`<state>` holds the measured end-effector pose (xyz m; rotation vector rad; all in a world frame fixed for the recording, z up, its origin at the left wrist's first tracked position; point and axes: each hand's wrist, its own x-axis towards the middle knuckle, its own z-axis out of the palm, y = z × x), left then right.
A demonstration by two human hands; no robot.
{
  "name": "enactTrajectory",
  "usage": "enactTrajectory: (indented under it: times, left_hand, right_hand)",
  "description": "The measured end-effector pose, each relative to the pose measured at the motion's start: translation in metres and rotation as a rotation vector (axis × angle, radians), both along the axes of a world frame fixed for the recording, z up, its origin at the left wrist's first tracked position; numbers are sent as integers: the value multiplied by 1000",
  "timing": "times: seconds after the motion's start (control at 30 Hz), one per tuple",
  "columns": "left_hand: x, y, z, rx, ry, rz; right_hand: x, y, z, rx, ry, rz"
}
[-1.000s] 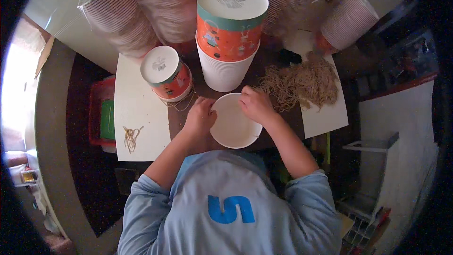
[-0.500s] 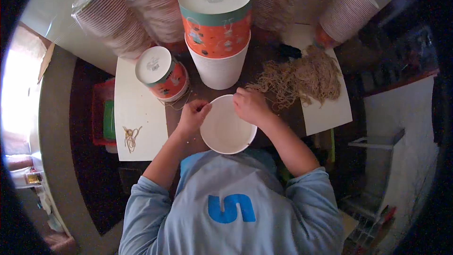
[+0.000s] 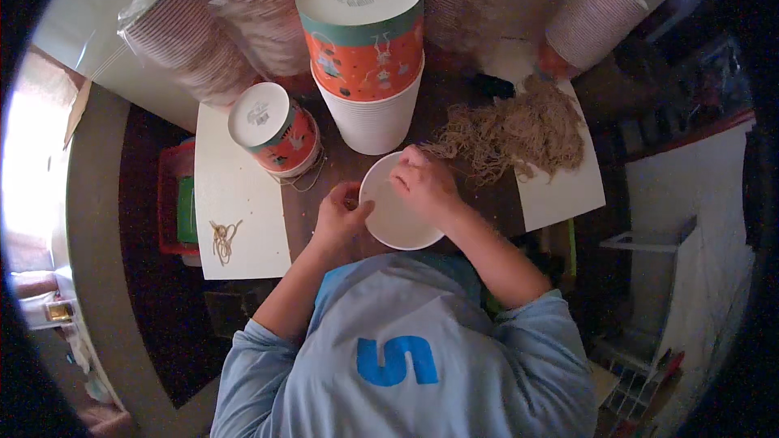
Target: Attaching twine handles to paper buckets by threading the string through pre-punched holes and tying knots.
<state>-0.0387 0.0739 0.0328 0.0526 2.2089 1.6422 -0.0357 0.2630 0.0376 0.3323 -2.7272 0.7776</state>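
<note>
A white paper bucket (image 3: 406, 223) is before me with its mouth up, showing its pale inside. My left hand (image 3: 339, 215) grips its left side, thumb at the rim and fingers curled round the outside. Over the far part of the mouth, my right hand (image 3: 423, 185) has its fingers drawn together in a pinch; whatever they hold is too small or hidden to make out. A tangled heap of brown twine (image 3: 519, 134) lies just beyond the right hand. Upside down behind the bucket stands a tall nested stack of orange and green paper buckets (image 3: 365, 57).
Left of the stack, a smaller upturned orange bucket (image 3: 272, 130) has twine by its rim. A small twine bundle (image 3: 225, 242) lies on the white board (image 3: 243, 195). Wrapped bucket stacks (image 3: 191, 40) line the back, with another stack (image 3: 596, 20) at right. A red crate (image 3: 166, 203) stands left.
The white bucket has shifted slightly right and away from me. My left hand has moved right along with it. My right hand's fingers have turned inward over the mouth.
</note>
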Motion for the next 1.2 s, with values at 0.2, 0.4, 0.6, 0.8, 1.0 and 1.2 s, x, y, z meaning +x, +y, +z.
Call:
enactTrajectory:
  times: [0.2, 0.4, 0.6, 0.8, 1.0, 1.2]
  left_hand:
    - [-3, -13, -4, 114, -141, 21]
    - [-5, -13, -7, 52, -67, -4]
    - [10, -22, -11, -14, 14, -106]
    - [32, -16, -11, -18, -6, -73]
    - [33, -16, -18, -105, 66, -98]
    - [34, -14, -13, -131, 105, -114]
  right_hand:
    - [8, -15, -8, -311, -287, 13]
    - [8, -16, -15, -296, -427, 35]
    - [18, -4, -14, -302, -518, 223]
    - [21, -5, -24, -360, -514, 247]
    - [21, -6, -19, -363, -478, 259]
    - [20, -8, -29, -374, -493, 266]
